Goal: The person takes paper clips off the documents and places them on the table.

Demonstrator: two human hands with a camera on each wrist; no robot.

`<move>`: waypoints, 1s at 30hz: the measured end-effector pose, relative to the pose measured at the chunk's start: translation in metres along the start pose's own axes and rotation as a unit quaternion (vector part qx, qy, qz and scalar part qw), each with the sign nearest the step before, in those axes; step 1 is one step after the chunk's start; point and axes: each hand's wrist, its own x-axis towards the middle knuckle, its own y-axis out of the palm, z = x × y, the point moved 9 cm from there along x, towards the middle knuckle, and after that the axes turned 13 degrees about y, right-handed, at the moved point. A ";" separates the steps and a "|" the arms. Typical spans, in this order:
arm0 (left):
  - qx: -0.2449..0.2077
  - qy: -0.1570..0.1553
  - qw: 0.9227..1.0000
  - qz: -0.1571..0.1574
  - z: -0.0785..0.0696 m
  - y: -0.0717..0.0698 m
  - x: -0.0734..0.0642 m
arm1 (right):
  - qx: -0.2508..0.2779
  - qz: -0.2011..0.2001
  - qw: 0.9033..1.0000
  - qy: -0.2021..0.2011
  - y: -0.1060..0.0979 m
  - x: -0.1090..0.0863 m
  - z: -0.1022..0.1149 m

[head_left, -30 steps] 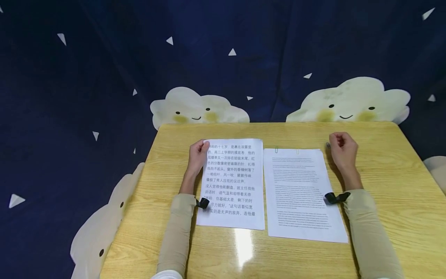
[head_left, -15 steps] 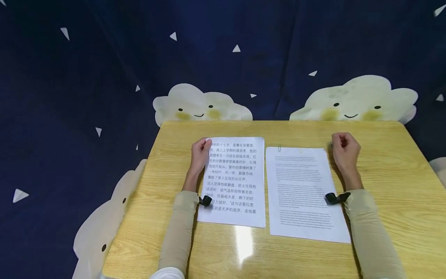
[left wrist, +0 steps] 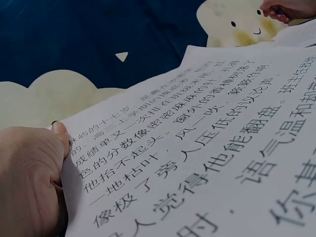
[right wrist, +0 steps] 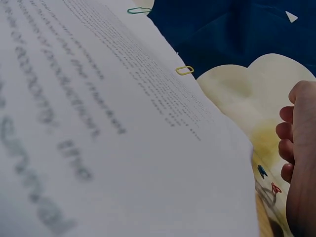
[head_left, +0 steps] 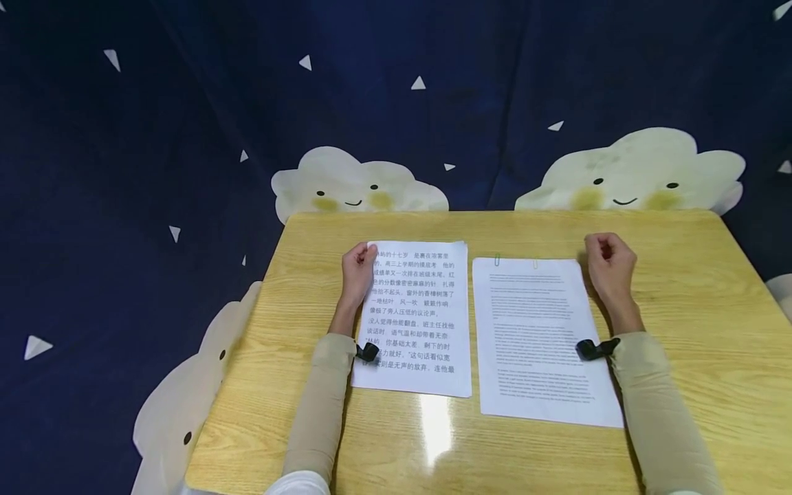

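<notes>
My left hand (head_left: 357,271) pinches the upper left corner of a white sheet with large Chinese print (head_left: 414,323), thumb on top. In the left wrist view that sheet (left wrist: 173,148) slopes up from the thumb. Beside it lies a sheet of small English print (head_left: 538,337), with a green paper clip (head_left: 497,260) and a yellow paper clip (head_left: 535,263) on its top edge. My right hand (head_left: 611,265) is at that sheet's upper right corner, fingers curled, nothing visible in them. Close by its fingers are small blue (right wrist: 261,171) and red clip-like pieces (right wrist: 276,188).
Both sheets lie on a light wooden table (head_left: 699,309). A dark blue curtain (head_left: 371,41) with white triangles and smiling clouds (head_left: 637,172) hangs behind its far edge and along the left. Each wrist wears a small black camera (head_left: 590,349).
The view has shifted slightly. My right hand has moved a little left toward the English sheet's corner, covering the small dark thing seen beside it earlier. The left hand keeps its pinch.
</notes>
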 end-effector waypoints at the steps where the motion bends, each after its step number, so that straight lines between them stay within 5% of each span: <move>1: 0.000 -0.002 1.000 0.000 0.001 0.000 0.000 | 0.000 0.001 1.000 -0.001 0.000 0.000 0.000; 18: 0.023 -0.001 0.998 0.055 0.003 0.007 0.002 | -0.009 0.016 1.000 -0.005 0.003 -0.002 0.002; 30: 0.003 -0.009 0.999 0.036 0.004 0.005 0.002 | -0.016 0.022 1.000 -0.012 0.003 -0.002 0.000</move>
